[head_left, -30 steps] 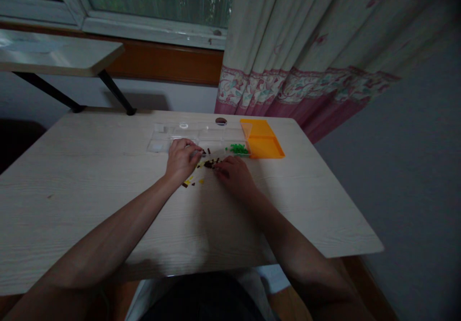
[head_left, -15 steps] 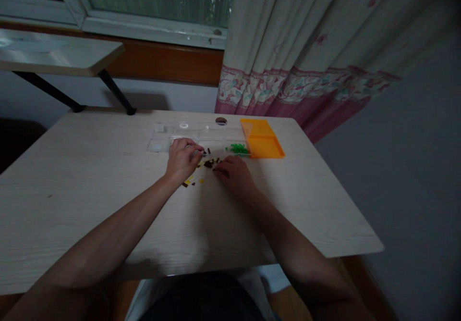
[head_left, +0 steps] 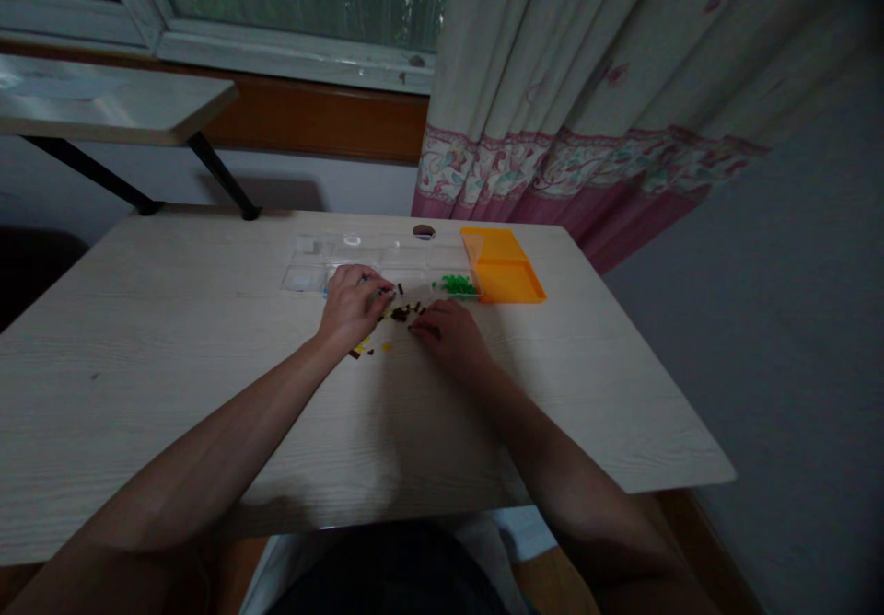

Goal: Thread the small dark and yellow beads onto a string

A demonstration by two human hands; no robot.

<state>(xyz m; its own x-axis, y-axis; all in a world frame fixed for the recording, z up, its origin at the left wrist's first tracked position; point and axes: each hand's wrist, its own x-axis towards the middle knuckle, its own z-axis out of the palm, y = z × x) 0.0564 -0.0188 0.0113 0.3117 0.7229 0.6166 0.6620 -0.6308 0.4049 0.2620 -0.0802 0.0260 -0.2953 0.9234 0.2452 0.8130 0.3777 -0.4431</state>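
Pale table (head_left: pixel 172 339): clear tray (head_left: pixel 387 254), small pieces (head_left: pixel 404 313)

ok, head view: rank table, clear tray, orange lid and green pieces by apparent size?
1. table, by far the largest
2. clear tray
3. orange lid, clearly narrower than the tray
4. green pieces, a small cluster
All sit at similar depth, so the order is safe.

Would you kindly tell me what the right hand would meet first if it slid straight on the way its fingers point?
Most likely the loose dark brown pieces just ahead of the right hand on the table; beyond them, the left hand. Depth is hard to judge.
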